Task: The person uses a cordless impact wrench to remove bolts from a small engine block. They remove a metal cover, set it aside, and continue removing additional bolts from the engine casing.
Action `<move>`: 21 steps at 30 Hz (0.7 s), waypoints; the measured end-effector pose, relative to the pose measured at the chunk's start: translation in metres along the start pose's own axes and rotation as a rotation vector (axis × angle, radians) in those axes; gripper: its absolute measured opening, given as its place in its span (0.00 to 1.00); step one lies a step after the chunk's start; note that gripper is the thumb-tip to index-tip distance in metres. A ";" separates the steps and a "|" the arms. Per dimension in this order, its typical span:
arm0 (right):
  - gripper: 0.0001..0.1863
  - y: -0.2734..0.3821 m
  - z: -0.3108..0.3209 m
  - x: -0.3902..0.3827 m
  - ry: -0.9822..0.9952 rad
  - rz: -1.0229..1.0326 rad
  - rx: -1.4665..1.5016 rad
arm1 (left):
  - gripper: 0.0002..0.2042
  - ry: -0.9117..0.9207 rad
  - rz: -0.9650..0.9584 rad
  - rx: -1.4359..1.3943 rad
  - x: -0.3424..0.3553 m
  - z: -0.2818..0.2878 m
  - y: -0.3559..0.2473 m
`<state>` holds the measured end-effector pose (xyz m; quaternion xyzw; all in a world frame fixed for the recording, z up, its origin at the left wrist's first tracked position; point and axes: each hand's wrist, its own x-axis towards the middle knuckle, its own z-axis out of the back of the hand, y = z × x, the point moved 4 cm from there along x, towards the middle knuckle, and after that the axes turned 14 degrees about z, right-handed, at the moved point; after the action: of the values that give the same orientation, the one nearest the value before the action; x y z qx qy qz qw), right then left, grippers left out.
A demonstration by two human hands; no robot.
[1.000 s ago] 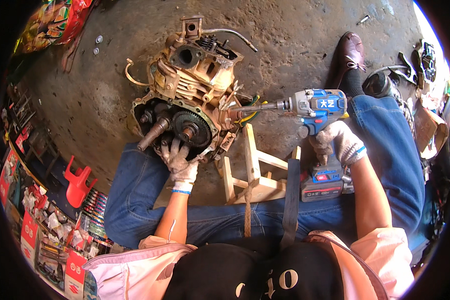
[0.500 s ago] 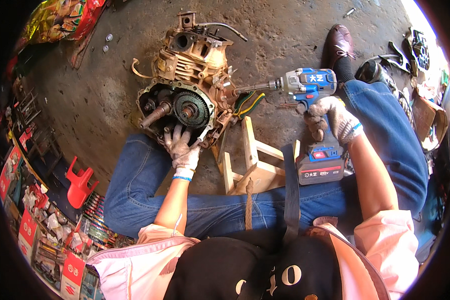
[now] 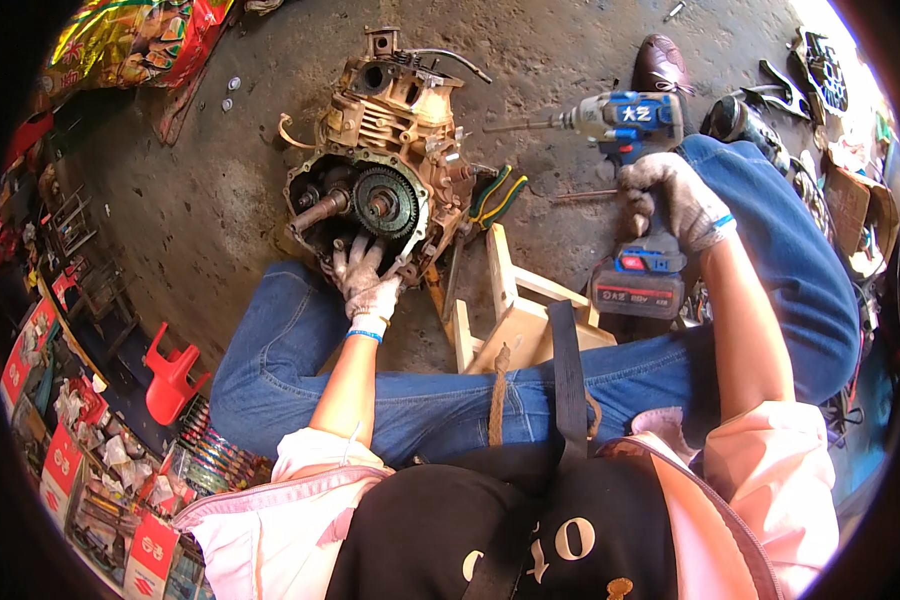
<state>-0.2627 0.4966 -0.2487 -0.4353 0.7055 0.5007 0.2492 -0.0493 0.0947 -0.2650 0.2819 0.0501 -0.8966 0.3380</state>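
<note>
One wooden stool point(image 3: 518, 325) stands nearest the lap. Two gloved hands are in use. Left hand point(image 3: 368, 283): fingers slightly spread at the lower rim of the engine's open case; whether they pinch it cannot be told. Right hand point(image 3: 675, 198): fingers wrapped around the handle of one cordless impact wrench point(image 3: 625, 115), with one battery pack point(image 3: 638, 290) at its base. The wrench's long tip points left, apart from the engine. One pair of pliers point(image 3: 498, 200) lies right of the engine. One engine point(image 3: 395, 120) sits on the floor ahead, exposing one large gear point(image 3: 385, 203) and one thick shaft point(image 3: 320, 212). Two small discs point(image 3: 233, 84) lie beyond, left.
</note>
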 end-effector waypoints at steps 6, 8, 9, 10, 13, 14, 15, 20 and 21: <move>0.09 0.021 0.000 -0.019 0.013 0.145 -0.050 | 0.35 0.068 0.014 -0.026 0.004 -0.006 0.005; 0.09 0.020 -0.010 -0.026 -0.005 0.158 -0.034 | 0.35 0.068 0.011 -0.026 0.005 -0.004 0.003; 0.10 0.018 -0.015 -0.029 0.008 0.150 -0.053 | 0.35 0.067 0.009 -0.027 0.005 -0.001 0.001; 0.14 0.016 -0.021 -0.033 -0.017 0.187 -0.058 | 0.34 0.069 0.019 -0.019 0.005 0.003 -0.002; 0.12 0.008 -0.031 -0.040 -0.042 0.241 -0.095 | 0.31 0.139 0.073 -0.016 0.001 0.016 -0.014; 0.08 0.007 -0.031 -0.042 -0.063 0.316 -0.221 | 0.32 0.095 0.060 0.029 -0.004 0.022 -0.020; 0.06 0.008 -0.032 -0.045 -0.040 0.411 -0.332 | 0.32 0.078 0.080 0.092 -0.009 0.026 -0.027; 0.15 0.010 -0.038 -0.067 -0.021 0.619 -0.491 | 0.46 -0.006 0.017 0.069 -0.047 0.023 -0.065; 0.16 0.012 -0.041 -0.073 -0.040 0.627 -0.471 | 0.51 -0.017 0.001 -0.001 -0.050 0.021 -0.071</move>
<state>-0.2331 0.4865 -0.1696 -0.2340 0.6651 0.7091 -0.0088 -0.0732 0.1721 -0.2279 0.2738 0.0475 -0.8988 0.3391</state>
